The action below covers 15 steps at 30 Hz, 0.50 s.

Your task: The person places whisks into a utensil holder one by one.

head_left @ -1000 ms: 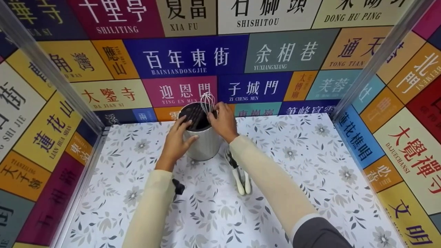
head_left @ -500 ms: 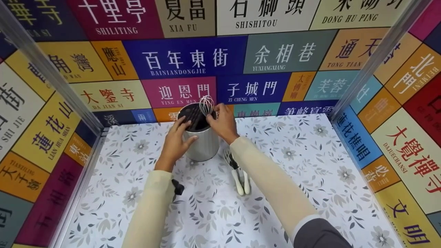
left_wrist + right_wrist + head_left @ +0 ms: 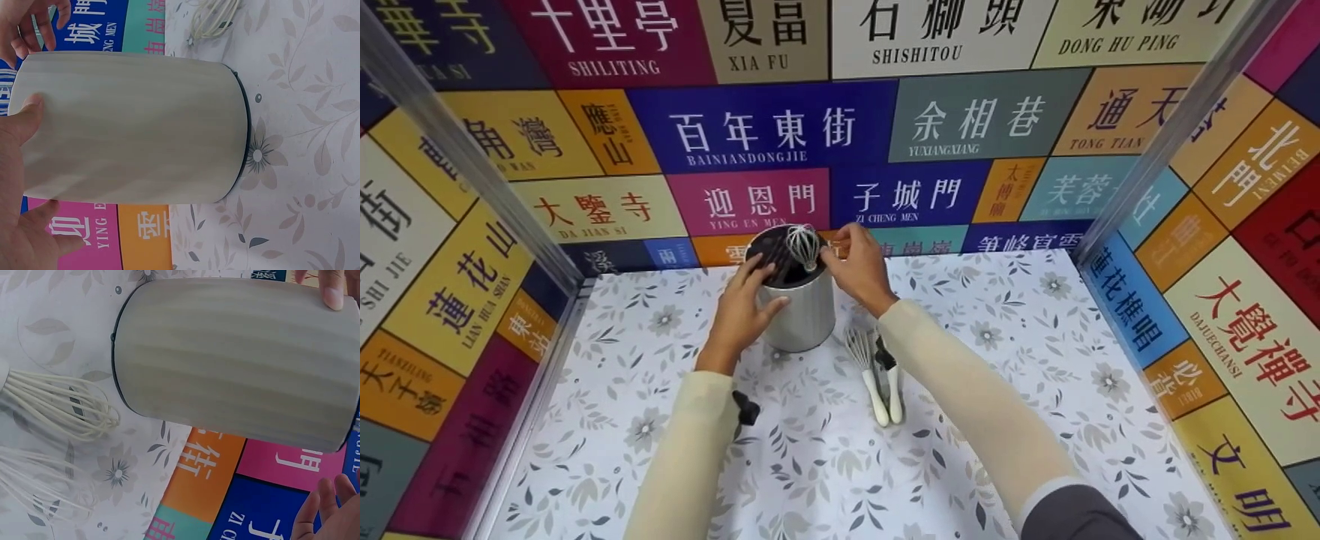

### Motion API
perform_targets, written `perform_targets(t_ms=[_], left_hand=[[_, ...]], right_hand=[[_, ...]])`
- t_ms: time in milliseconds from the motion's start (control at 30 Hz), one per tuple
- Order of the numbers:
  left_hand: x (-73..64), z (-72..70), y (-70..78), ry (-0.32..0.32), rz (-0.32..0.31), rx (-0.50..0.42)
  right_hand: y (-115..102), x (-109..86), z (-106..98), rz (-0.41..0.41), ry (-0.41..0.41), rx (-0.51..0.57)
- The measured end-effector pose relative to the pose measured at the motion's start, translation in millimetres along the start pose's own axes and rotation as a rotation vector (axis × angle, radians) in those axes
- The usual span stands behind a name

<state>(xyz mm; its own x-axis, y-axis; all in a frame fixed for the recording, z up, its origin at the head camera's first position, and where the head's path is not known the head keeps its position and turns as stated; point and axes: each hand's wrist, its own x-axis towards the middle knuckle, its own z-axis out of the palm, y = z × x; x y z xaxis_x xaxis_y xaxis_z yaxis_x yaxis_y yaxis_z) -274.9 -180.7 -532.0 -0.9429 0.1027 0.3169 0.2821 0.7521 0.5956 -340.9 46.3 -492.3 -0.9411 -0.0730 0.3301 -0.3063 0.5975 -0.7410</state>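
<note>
On the left side of a pale metal canister (image 3: pixel 802 319), near the rear edge of the patterned table (image 3: pixel 607 390), the left hand (image 3: pixel 741 311) gripped the rim, fingertips over the dark slotted top (image 3: pixel 771 247) and thumb laid against the wall; that wide hold probably served to stop the vessel sliding or tipping; the canister stood upright, set back within reach of both arms; in its mouth, towards the right, stood a metal whisk (image 3: pixel 803 244), wire head up and lower end hidden inside, seemingly placed so because the bulky wires suited the top better than the depth; just right of the rim hovered the right hand (image 3: pixel 861 266), fingers loosely bent and nothing visibly held, close to those wires, though whether a fingertip touched them I could not tell; nearer the person lay a pale-handled whisk (image 3: pixel 873 390) and, just beside it, a second pale-handled tool (image 3: pixel 895 397), seemingly another whisk; both handles pointed towards the person, perhaps because that made them easy to pick up.
</note>
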Motion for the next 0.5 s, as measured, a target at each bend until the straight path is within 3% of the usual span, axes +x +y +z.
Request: perform_targets(t_ms=[267, 500], left_hand=[[0.5, -1.1, 0.9, 0.006, 0.007, 0.006], [1.0, 0.0, -1.2, 0.002, 0.003, 0.0]], right_hand=[[2, -2.5, -23, -0.017, 0.031, 0.018], [9, -11.9, -47, -0.025, 0.009, 0.033]])
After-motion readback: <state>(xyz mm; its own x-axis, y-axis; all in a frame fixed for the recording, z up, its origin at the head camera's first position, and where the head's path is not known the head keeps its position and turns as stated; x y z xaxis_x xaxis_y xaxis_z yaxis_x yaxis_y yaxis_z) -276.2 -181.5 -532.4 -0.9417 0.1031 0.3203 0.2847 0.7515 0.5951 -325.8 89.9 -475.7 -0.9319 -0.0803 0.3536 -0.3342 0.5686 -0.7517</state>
